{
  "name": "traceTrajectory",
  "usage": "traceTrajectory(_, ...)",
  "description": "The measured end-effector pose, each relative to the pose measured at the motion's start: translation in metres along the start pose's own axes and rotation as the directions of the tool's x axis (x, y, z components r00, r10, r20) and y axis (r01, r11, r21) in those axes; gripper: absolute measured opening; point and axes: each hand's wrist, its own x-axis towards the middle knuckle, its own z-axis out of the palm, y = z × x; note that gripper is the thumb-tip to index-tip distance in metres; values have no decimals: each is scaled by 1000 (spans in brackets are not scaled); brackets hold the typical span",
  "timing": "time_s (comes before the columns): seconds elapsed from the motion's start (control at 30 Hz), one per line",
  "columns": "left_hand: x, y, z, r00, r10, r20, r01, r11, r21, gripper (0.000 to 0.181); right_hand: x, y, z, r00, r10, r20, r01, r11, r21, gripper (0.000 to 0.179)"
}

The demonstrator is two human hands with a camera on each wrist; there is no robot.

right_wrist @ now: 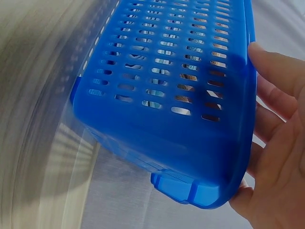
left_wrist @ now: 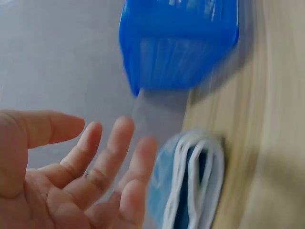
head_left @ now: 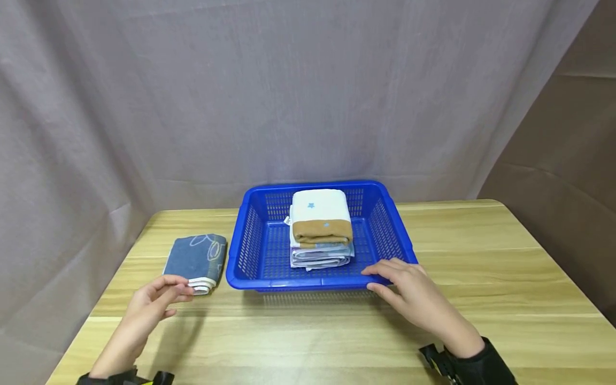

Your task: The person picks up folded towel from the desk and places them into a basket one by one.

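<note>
A blue plastic basket with slotted walls stands on the table. Inside it is a stack of folded towels, topped by a white and brown towel with small blue stars. My right hand grips the basket's front rim near its right corner; in the right wrist view the thumb is on the near side and the fingers go over the rim. A folded grey-blue towel with white edges lies left of the basket. My left hand hovers by its front edge, thumb and fingers apart and holding nothing in the left wrist view.
The wooden table extends to both sides and in front of the basket. A grey curtain hangs behind the table's back edge, with a brown cloth at the right. Black bands are around both wrists.
</note>
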Motion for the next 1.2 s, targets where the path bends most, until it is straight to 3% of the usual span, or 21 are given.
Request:
traceTrajectory(0.13,17,-10,-26,998,-8,-62,14,996,92,34,1,0,0,1000,-7,3,7,1000,-9,19)
traceTrajectory(0.3,41,-24,-55,996,-63,-56,73,981,182,42,3,-1,1,1000,3,21,-3,1000,-5,20)
traceTrajectory(0.47,62,-32,-70,986,-162,-46,169,938,303,56,3,-1,0,1000,7,26,-7,1000,-13,19)
traceTrajectory(0.57,69,-31,-72,976,-219,-18,213,924,318,61,3,-1,-2,1000,7,26,-6,1000,-14,19)
traceTrajectory(0.67,73,-25,-72,958,-279,59,253,926,281,68,3,-1,-3,1000,7,23,-7,1000,-13,20)
traceTrajectory(0.83,82,-24,-69,925,-375,64,347,901,262,66,1,0,-3,1000,4,13,-4,1000,-23,19)
traceTrajectory(1.0,89,-30,-65,929,-368,38,342,893,293,62,1,-1,-2,1000,2,11,-2,1000,-22,19)
traceTrajectory(1.2,91,-32,-54,949,-312,48,269,880,391,64,1,-1,-2,1000,11,15,-11,1000,-16,19)
